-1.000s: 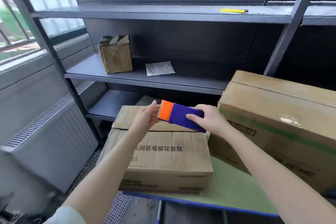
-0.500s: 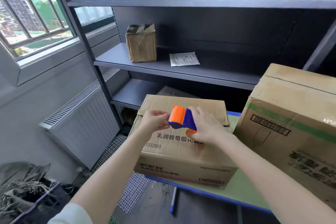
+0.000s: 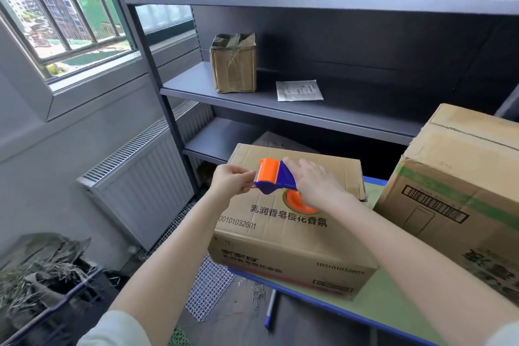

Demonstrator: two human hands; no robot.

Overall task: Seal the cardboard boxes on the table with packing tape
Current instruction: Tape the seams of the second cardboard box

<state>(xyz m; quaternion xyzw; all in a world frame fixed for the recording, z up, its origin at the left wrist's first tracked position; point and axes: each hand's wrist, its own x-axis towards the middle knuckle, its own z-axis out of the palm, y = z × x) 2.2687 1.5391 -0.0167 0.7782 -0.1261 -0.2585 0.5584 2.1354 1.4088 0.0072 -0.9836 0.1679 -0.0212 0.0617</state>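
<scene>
Head view: right hand (image 3: pixel 314 184) clasps the orange-and-blue plastic tape dispenser (image 3: pixel 276 178) over the brown printed cardboard box (image 3: pixel 280 236) on the green table (image 3: pixel 373 300); left hand (image 3: pixel 230 181) pinches its toothed front; a skewed pull may start the seal crooked.

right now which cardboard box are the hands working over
The box with Chinese print, under the tape dispenser held by the left hand and right hand. The green-striped box and shelf box sit apart.
</scene>
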